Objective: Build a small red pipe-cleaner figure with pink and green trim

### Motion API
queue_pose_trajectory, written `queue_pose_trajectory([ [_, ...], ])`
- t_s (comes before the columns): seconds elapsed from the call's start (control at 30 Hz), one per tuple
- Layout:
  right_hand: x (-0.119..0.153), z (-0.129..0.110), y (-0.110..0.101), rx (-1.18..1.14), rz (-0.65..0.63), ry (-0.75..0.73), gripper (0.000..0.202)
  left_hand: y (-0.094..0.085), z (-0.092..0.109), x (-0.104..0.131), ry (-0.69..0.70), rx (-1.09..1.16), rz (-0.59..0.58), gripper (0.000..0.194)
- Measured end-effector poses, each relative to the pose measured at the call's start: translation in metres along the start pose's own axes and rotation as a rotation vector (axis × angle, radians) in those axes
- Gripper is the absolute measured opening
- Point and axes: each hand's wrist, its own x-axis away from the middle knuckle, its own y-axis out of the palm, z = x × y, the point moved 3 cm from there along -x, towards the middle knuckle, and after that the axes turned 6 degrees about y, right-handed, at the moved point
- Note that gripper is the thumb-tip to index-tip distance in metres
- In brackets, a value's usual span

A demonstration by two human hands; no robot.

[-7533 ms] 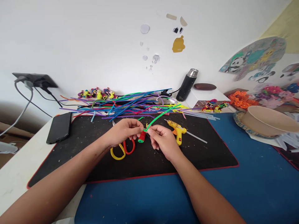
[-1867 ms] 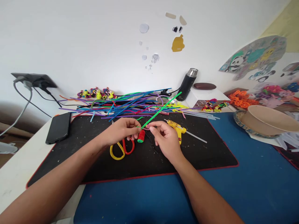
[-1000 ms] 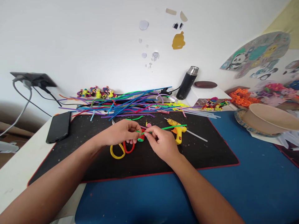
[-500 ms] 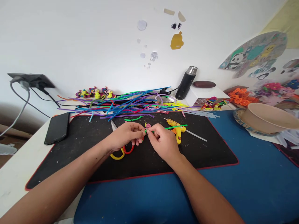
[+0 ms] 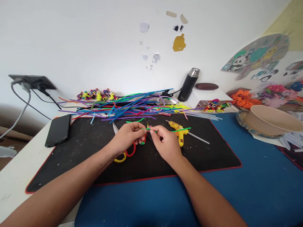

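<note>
Above the black mat (image 5: 146, 171), my left hand (image 5: 129, 135) and my right hand (image 5: 165, 142) meet fingertip to fingertip. Both pinch a green pipe cleaner (image 5: 184, 129), whose long end sticks out to the right past my right hand. A small red and green piece (image 5: 143, 140) shows under the fingers of my left hand. Scissors with yellow and red handles (image 5: 130, 151) lie partly hidden beneath my left hand. A yellow glue gun (image 5: 181, 138) with a clear stick rests just right of my right hand. Behind the fingertips sits a small pink and yellow piece, partly covered.
A pile of coloured pipe cleaners (image 5: 132, 105) lies along the wall, with small colourful figures (image 5: 96, 94) behind it. A black phone (image 5: 57, 130) is at the left. A black flask (image 5: 188, 85) leans at the back; a beige bowl (image 5: 274, 118) stands at the right.
The pinched part of the green pipe cleaner has risen slightly and now forms a small bend between the fingertips. More of the red and green piece shows under my left hand.
</note>
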Motion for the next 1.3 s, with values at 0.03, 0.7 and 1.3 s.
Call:
queue_pose_trajectory([
  [0.03,0.000,0.000,-0.001,0.004,-0.006,0.002,0.022,-0.002,0.000,0.000,0.005,0.012,0.008,0.021],
  [0.7,0.001,0.002,0.014,-0.552,-0.345,0.281,0.025,-0.001,0.002,0.000,0.006,0.239,0.099,0.034],
  [1.3,-0.004,0.005,0.004,-0.589,-0.246,0.314,0.032,-0.021,0.017,0.000,0.034,0.021,-0.184,0.049],
])
